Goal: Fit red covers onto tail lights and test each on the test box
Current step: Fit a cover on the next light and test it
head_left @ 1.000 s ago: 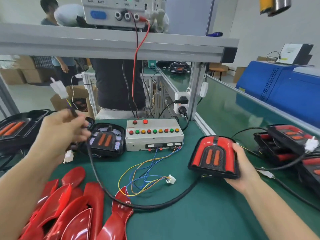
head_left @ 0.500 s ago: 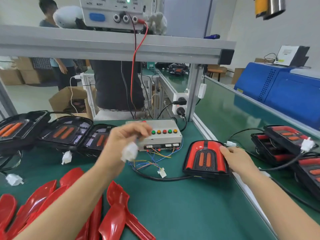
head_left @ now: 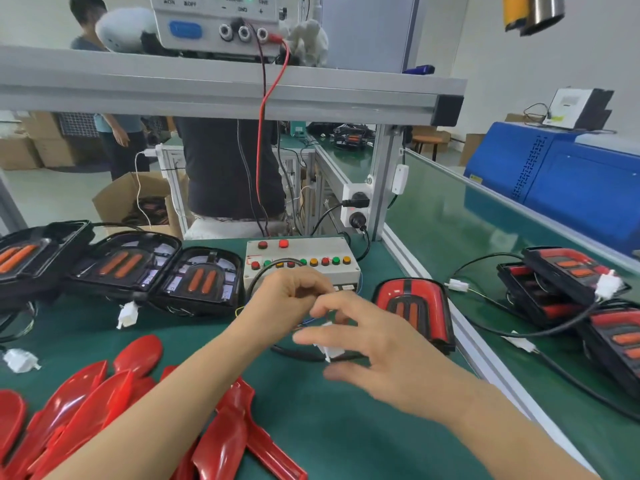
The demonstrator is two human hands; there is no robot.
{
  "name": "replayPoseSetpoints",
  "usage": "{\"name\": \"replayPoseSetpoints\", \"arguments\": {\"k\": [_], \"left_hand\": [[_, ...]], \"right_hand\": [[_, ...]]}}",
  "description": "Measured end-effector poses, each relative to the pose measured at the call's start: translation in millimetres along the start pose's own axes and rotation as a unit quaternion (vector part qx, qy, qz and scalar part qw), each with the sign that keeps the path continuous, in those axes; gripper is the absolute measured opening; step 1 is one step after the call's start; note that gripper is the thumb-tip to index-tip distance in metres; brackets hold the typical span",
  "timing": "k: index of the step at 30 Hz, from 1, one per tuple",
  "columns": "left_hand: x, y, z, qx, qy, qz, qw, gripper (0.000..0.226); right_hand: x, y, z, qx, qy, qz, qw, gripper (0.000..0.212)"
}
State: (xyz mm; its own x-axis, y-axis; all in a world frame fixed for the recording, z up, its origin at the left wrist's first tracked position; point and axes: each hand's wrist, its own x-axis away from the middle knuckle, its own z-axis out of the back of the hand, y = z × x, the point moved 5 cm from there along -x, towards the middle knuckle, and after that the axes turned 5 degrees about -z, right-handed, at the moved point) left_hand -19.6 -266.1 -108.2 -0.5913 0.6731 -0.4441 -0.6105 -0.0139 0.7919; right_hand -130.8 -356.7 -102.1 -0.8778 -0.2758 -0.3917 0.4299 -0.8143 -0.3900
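Note:
A tail light with a red cover (head_left: 412, 306) lies on the green mat, right of the grey test box (head_left: 301, 251) with its row of coloured buttons. My left hand (head_left: 287, 296) is curled in front of the box and grips the end of the tail light's black cable (head_left: 250, 280); the plug is hidden in my fingers. My right hand (head_left: 374, 344), blurred, reaches in from the right with its fingers spread around a white connector (head_left: 328, 349) on coloured wires. Loose red covers (head_left: 86, 393) are heaped at the front left.
Several uncovered black tail lights (head_left: 197, 278) line the left, with loose white plugs (head_left: 127, 315) beside them. Covered tail lights (head_left: 568, 271) and cables sit on the right bench. An aluminium post (head_left: 384, 181) stands behind the box. A person (head_left: 228, 168) stands beyond the bench.
My right hand left the covered tail light and moved left to the white connector. My left hand carried the cable end down in front of the test box, close to my right hand.

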Motion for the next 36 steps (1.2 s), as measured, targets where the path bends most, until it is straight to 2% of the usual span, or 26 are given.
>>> {"name": "replayPoseSetpoints", "arguments": {"k": [3, 4, 6, 8, 9, 10, 12, 14, 15, 16, 17, 19, 20, 21, 23, 25, 26, 28, 31, 33, 34, 36], "left_hand": [[1, 7, 5, 0.01, 0.033, 0.001, 0.999, 0.041], [2, 9, 16, -0.005, 0.084, -0.009, 0.996, 0.044], [5, 7, 54, -0.027, 0.245, -0.027, 0.969, 0.051], [10, -7, 90, 0.002, 0.373, 0.016, 0.928, 0.048], [10, -14, 98, 0.01, 0.394, 0.048, 0.918, 0.045], [9, -21, 98, 0.009, 0.379, 0.082, 0.922, 0.043], [6, -34, 86, 0.019, 0.283, 0.142, 0.948, 0.039], [3, -44, 67, 0.089, 0.164, 0.189, 0.964, 0.032], [2, -47, 59, 0.144, 0.123, 0.208, 0.96, 0.028], [0, -50, 57, 0.19, 0.121, 0.22, 0.949, 0.024], [-2, -53, 61, 0.218, 0.163, 0.225, 0.936, 0.022], [-3, -58, 82, 0.221, 0.315, 0.208, 0.899, 0.023], [-4, -58, 89, 0.228, 0.358, 0.188, 0.886, 0.025], [-6, -58, 91, 0.244, 0.361, 0.173, 0.883, 0.026], [-13, -58, 77, 0.278, 0.263, 0.191, 0.904, 0.024], [-14, -58, 49, 0.262, 0.082, 0.259, 0.926, 0.012], [-13, -59, 38, 0.221, -0.008, 0.286, 0.932, 0.012], [-13, -62, 21, 0.114, -0.15, 0.3, 0.935, 0.035], [-8, -63, -2, -0.068, -0.32, 0.285, 0.901, 0.056], [-1, -69, -14, -0.138, -0.376, 0.285, 0.871, 0.047], [1, -73, -16, -0.148, -0.376, 0.288, 0.868, 0.035], [2, -79, -11, -0.123, -0.318, 0.292, 0.894, 0.013]], "right_hand": [[0, 3, 4, -0.113, 0.062, -0.007, 0.992, 0.022], [1, 10, 9, -0.172, 0.086, -0.036, 0.981, 0.024], [3, 28, 21, -0.284, 0.136, -0.105, 0.943, 0.029], [8, 45, 33, -0.376, 0.202, -0.152, 0.892, 0.023], [10, 53, 39, -0.417, 0.239, -0.169, 0.861, 0.019], [13, 61, 45, -0.457, 0.271, -0.183, 0.827, 0.017], [17, 73, 56, -0.546, 0.314, -0.191, 0.753, 0.019], [21, 82, 66, -0.624, 0.333, -0.175, 0.685, 0.02], [23, 84, 71, -0.654, 0.334, -0.162, 0.659, 0.023], [25, 87, 75, -0.679, 0.332, -0.151, 0.637, 0.024], [27, 88, 78, -0.699, 0.329, -0.142, 0.619, 0.023], [31, 90, 80, -0.721, 0.319, -0.137, 0.6, 0.022], [32, 92, 79, -0.725, 0.314, -0.144, 0.596, 0.022], [33, 94, 77, -0.728, 0.309, -0.153, 0.592, 0.023], [34, 97, 71, -0.736, 0.304, -0.169, 0.581, 0.024], [32, 100, 67, -0.739, 0.31, -0.179, 0.571, 0.018], [31, 100, 64, -0.737, 0.316, -0.182, 0.569, 0.015], [29, 102, 62, -0.724, 0.337, -0.187, 0.573, 0.016], [27, 105, 63, -0.707, 0.365, -0.184, 0.577, 0.015], [28, 106, 65, -0.695, 0.375, -0.181, 0.586, 0.02], [29, 107, 67, -0.688, 0.378, -0.179, 0.593, 0.019], [32, 107, 70, -0.668, 0.378, -0.175, 0.617, 0.016]]}}
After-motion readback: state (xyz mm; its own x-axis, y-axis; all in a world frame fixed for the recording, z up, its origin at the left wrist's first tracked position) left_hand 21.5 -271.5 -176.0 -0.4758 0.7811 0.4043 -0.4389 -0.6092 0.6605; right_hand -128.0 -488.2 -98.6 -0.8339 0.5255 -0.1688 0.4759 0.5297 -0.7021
